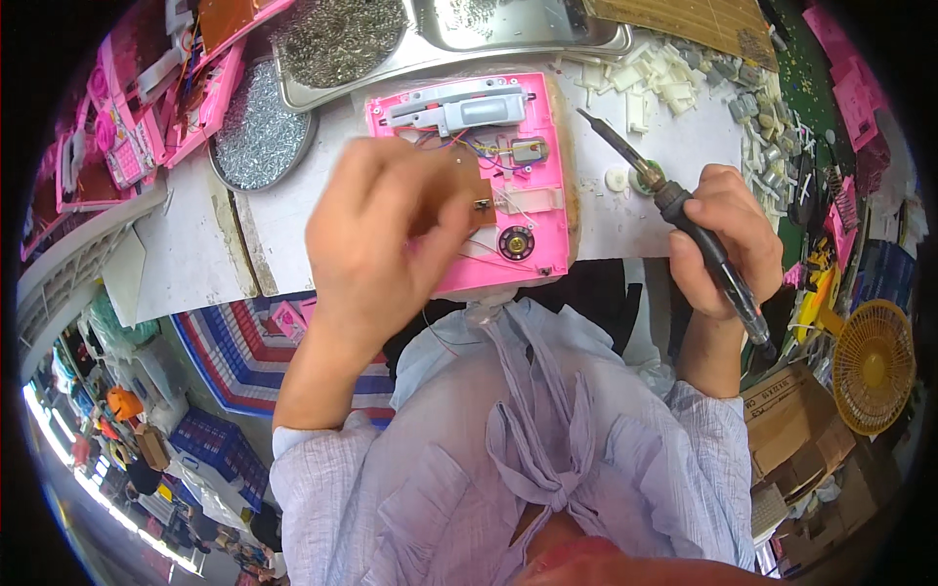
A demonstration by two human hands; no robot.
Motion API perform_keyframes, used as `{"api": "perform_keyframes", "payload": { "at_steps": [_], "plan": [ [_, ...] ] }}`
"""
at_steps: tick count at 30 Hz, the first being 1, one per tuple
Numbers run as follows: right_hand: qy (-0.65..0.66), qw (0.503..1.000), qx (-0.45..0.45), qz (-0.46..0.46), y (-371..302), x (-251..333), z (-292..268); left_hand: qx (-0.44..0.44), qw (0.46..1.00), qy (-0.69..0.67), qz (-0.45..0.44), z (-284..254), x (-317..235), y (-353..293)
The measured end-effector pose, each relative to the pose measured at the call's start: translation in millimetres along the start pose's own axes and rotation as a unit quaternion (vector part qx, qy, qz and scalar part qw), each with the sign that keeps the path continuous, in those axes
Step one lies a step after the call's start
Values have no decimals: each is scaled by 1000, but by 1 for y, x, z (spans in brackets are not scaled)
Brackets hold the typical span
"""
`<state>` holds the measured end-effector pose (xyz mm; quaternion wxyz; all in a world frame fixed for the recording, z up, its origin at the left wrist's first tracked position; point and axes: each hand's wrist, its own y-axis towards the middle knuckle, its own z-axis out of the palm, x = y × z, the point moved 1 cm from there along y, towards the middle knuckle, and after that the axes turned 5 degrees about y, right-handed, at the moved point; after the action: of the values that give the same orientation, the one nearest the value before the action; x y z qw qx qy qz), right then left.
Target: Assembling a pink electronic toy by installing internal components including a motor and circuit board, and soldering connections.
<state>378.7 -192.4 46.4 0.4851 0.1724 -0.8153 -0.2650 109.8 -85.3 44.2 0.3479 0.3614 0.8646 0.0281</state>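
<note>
An opened pink toy casing lies on the white bench, with a grey mechanism at its far end, coloured wires, a small metal part and a round black speaker inside. My left hand rests on the casing's left half, fingers pinched on a small brown circuit board. To the right of the casing, my right hand grips a black-handled soldering iron; its tip points up and left and hangs above the bench, apart from the casing.
Metal trays of small screws and metal parts stand behind the casing. White plastic pieces and grey parts lie at the back right. More pink toy parts pile up at left. A yellow fan and cardboard boxes sit at right.
</note>
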Motion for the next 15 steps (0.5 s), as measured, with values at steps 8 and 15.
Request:
{"api": "perform_keyframes", "payload": {
  "at_steps": [8,15],
  "plan": [
    [42,994,-15,101,-4,7,26,77,990,-75,96,30,3,7],
    [47,989,-42,130,13,-3,78,133,948,-232,-175,28,3,13]
  ]
}}
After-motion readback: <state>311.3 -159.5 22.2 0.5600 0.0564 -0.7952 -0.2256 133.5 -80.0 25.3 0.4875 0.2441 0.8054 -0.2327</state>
